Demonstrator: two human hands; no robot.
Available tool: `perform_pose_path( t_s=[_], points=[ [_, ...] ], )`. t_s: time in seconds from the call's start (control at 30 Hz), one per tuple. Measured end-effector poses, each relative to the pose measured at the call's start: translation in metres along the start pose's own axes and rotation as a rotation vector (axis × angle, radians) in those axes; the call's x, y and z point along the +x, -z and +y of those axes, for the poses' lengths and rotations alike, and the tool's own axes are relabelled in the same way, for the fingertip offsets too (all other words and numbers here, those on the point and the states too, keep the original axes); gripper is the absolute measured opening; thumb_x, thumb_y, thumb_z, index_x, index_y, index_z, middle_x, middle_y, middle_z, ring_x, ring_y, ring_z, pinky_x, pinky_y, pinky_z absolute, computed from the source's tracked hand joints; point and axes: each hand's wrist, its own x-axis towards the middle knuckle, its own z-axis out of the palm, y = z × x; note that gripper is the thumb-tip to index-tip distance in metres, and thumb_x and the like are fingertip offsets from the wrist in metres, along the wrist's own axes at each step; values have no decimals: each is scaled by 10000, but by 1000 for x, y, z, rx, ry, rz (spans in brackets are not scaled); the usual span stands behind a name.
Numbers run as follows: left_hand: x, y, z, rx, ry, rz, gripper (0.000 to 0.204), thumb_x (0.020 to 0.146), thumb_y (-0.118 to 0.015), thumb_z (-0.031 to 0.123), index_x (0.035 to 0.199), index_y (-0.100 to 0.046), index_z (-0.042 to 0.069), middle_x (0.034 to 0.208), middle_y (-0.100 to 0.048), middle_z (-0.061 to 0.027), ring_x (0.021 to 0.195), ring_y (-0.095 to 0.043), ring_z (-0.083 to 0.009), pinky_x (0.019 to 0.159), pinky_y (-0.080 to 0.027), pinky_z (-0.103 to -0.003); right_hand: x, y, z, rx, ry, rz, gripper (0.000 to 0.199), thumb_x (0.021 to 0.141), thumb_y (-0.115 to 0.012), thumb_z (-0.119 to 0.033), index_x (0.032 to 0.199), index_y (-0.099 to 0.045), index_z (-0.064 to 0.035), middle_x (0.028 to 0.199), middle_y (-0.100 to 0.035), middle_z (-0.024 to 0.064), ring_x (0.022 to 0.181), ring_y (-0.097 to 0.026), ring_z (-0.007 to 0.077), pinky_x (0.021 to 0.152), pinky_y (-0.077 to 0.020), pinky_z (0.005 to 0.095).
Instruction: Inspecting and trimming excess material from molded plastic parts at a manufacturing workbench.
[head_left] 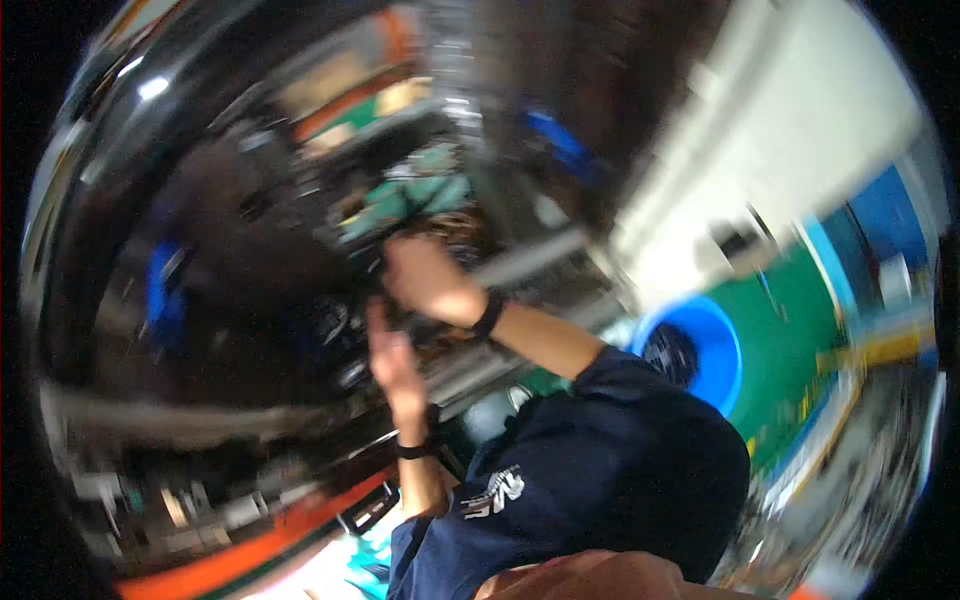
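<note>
The whole picture is smeared by motion. My right hand point(428, 280), with a dark band at the wrist, reaches in over a dark machine-like recess. Its fingers are too blurred to tell whether they hold anything. Just below and to its left is my left hand point(395, 368), also banded at the wrist, with a finger stretched upward and no held thing visible. Beyond the hands lie green pieces point(425, 190) and a patch of brownish bits point(462, 238), too blurred to name. A pale metal bar point(530, 258) runs beside my right wrist.
A blue bucket point(738, 350) with dark contents stands on the green floor point(800, 305) at my right. Blue parts point(165, 290) show on the dark equipment at left. A white surface point(790, 130) spans the upper right. An orange edge point(210, 570) curves along the lower left.
</note>
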Motion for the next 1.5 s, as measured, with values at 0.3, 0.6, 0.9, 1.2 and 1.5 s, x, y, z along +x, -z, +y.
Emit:
perform_pose_path(
  t_s=[0.3, 0.6, 0.9, 1.2, 1.5],
  points=[
    [-19, -56, 2, -865, 698, -200, 490, 991, -407, 404, 1272, -538, 25, 1221, -604, -118, 1097, -584, -231, 954, -453, -367, -124, -21, -7, -365, 78, 27, 249, 751, -606, -187, 781, -663, 54, 783, -666, 204, 708, -668, 329, 635, -556, 413],
    [-59, 23, 3, -534, 470, 5, 177, 916, -583, 152, 937, -639, -15, 775, -664, -72, 779, -620, -159, 771, -456, -286, 10, 92, -21, 301, 63, -290, 342, 878, -618, -329, 1046, -659, -35, 943, -684, 142, 869, -674, 265, 747, -523, 367],
    [-145, 50, -5, -235, 496, 301, 121, 935, -571, 102, 949, -635, 0, 769, -659, -41, 765, -590, -121, 766, -454, -282, 226, 39, 41, 437, 114, 44, 546, 865, -647, -308, 1289, -524, 14, 1231, -602, 212, 1063, -618, 302, 910, -474, 376],
    [-157, 71, 16, 400, 287, 223, 199, 816, -672, 186, 862, -617, 0, 767, -624, -166, 776, -614, -340, 726, -475, -405, 248, 48, 34, 79, 164, 440, 253, 856, -552, -159, 1049, -628, -15, 990, -662, 232, 961, -628, 398, 811, -490, 438],
    [-193, 103, 52, 480, 209, 173, 256, 814, -671, 235, 774, -562, 7, 700, -550, -191, 683, -545, -389, 640, -454, -448, 296, 23, 61, 109, 272, 221, 318, 892, -585, -168, 1157, -601, 7, 943, -663, 120, 832, -606, 225, 750, -501, 375]
  ],
)
